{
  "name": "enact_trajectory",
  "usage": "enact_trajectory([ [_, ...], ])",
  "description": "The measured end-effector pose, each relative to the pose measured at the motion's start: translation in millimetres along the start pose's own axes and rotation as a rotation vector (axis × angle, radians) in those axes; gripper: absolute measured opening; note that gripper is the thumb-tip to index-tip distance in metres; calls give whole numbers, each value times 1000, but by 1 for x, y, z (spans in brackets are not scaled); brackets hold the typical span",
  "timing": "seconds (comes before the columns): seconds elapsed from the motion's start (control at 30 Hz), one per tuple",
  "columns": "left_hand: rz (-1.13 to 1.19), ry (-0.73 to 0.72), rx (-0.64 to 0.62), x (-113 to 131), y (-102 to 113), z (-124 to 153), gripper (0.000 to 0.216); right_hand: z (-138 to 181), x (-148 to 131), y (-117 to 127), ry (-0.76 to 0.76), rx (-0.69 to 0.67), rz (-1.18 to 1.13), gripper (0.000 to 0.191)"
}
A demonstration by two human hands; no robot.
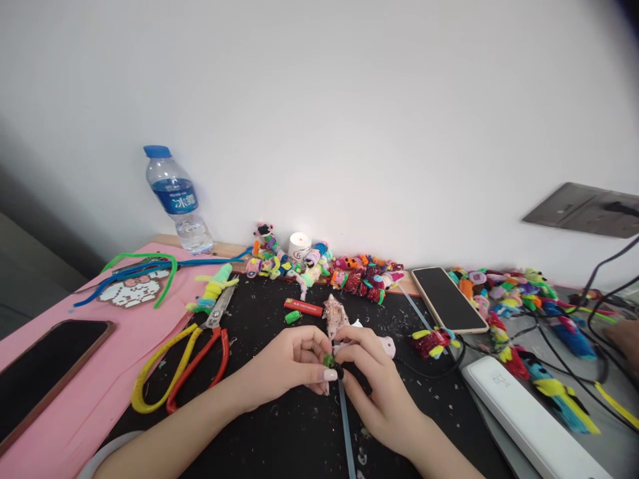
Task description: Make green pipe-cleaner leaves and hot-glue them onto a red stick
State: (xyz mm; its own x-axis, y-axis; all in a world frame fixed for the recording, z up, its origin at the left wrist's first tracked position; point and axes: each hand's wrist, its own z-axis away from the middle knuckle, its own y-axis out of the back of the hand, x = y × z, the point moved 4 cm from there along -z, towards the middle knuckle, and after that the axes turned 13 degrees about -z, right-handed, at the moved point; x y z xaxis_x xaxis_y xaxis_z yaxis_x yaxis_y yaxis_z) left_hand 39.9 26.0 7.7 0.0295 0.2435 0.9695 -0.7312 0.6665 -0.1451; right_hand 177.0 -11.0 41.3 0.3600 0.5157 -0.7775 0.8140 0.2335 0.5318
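Note:
Over the black work surface (279,426) my two hands meet, fingertips almost touching. A small green fuzzy piece (329,360) is pinched between thumb and fingers of my left hand (294,356). At the fingertips of my right hand (377,386) is a small black piece (340,372), held close against the green one. Just beyond my fingers lies a pale pink, crusted object (335,316), partly hidden by my right hand. A red lighter (303,307) and another green fuzzy piece (293,317) rest in front of my left hand.
Scissors (214,319) with yellow and red handles lie left, near blue pipe cleaners (200,262) on pink paper. Fuzzy pipe-cleaner figures (359,273) line the wall. A bottle (174,199), phones (449,299), a white power bank (529,419), cables and another person's hand (624,339) are around.

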Motion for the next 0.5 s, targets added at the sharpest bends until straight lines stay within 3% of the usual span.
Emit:
enact_trajectory([
  [0.5, 55, 69, -18, 1, 4, 4, 20, 0, 4, 2, -12, 42, -20, 19],
])
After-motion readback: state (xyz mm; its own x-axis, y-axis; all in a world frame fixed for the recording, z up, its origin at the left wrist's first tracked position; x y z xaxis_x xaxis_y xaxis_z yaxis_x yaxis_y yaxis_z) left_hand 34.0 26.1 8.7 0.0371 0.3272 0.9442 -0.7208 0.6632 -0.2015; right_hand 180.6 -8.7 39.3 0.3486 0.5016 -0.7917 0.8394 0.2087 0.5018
